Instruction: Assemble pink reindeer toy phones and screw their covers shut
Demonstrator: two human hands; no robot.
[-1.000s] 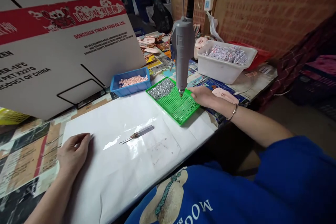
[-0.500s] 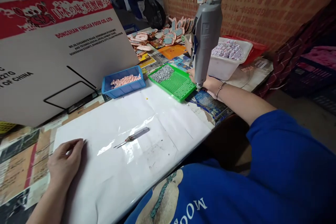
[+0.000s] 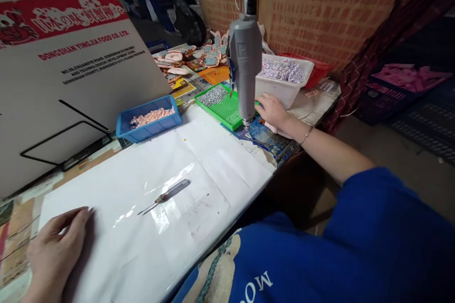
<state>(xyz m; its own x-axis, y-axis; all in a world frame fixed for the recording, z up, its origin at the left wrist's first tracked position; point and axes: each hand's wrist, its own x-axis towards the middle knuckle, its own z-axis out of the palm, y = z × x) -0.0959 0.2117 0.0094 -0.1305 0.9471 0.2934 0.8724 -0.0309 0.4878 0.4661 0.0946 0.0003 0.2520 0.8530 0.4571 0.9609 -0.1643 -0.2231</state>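
My left hand (image 3: 59,246) rests on the white sheet (image 3: 124,246) at the lower left, thumb and fingers curled together. Whether anything small is pinched there is hidden. Further off, my right hand (image 3: 274,112) has its fingers closed at the right edge of the green tray (image 3: 230,114). Part of that tray is covered by a grey electric screwdriver (image 3: 246,64), hanging upright with its tip down. Small silver screws (image 3: 213,95) are heaped at the tray's far left. Below my right palm shows a pale pink piece (image 3: 279,131). A hand screwdriver (image 3: 165,195) lies on the sheet between my hands.
A blue bin (image 3: 151,128) of small pink parts stands left of the tray. Behind my right hand is a white tub (image 3: 277,87) of pale purple pieces, beside a red basin (image 3: 318,70). Pink-and-blue pieces (image 3: 213,54) are piled at the back. A large carton (image 3: 64,80) borders the left.
The view has turned right. The green tray sits slightly farther from the blue bin, with my right hand still at its edge. The hanging screwdriver appears further left. My left hand keeps its pose.
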